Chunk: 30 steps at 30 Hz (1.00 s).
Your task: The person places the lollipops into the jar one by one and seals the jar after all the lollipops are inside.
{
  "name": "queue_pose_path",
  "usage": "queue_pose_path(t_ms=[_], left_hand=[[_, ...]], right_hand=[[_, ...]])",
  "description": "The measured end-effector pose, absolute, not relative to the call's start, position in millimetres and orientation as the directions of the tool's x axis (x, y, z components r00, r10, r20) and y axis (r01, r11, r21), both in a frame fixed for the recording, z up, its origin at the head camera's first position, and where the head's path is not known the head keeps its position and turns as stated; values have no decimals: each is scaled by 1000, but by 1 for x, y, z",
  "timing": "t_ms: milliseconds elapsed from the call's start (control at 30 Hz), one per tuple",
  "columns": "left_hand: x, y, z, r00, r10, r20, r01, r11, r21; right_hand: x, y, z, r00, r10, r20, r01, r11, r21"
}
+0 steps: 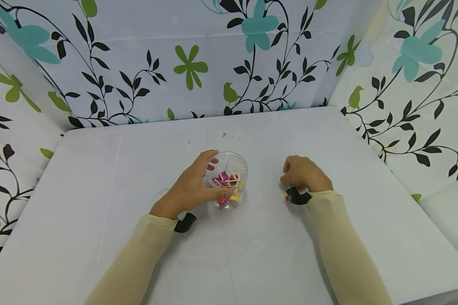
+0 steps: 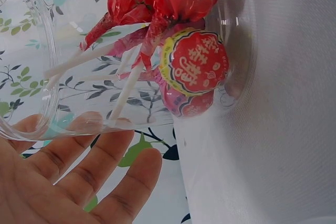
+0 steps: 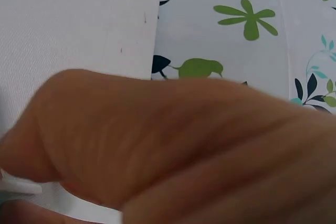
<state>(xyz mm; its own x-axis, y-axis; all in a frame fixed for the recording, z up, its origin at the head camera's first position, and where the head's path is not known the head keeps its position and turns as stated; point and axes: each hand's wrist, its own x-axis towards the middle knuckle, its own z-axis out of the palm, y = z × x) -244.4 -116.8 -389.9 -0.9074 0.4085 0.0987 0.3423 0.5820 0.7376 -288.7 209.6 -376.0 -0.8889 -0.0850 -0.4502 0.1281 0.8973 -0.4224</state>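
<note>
A clear plastic jar [image 1: 227,167] stands on the white table, with several lollipops [image 1: 225,180] in red, pink and yellow wrappers inside. My left hand [image 1: 192,182] holds it from the left, thumb on the near side and fingers round the far side. In the left wrist view the lollipop heads [image 2: 194,61] lie toward the jar's base and their white sticks point to its mouth. To the right of the jar, my right hand [image 1: 305,173] is low over the table with curled fingers, pinching a lollipop [image 1: 287,197]. Its white stick [image 3: 21,186] shows under the fingers in the right wrist view.
A clear round rim, seemingly a lid [image 1: 156,195], lies partly hidden behind my left wrist. Small dark specks [image 1: 224,135] dot the tablecloth [image 1: 99,190] beyond the jar. Patterned curtains [image 1: 137,55] with leaves and flowers border the table at the back and sides.
</note>
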Motion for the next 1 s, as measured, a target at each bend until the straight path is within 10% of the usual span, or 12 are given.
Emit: queue_pose_path(t_ms=[1000], left_hand=[[-244, -116, -389, -913, 398, 91, 332, 593, 733]], right_hand=[[-289, 206, -376, -890, -179, -419, 57, 869, -492]])
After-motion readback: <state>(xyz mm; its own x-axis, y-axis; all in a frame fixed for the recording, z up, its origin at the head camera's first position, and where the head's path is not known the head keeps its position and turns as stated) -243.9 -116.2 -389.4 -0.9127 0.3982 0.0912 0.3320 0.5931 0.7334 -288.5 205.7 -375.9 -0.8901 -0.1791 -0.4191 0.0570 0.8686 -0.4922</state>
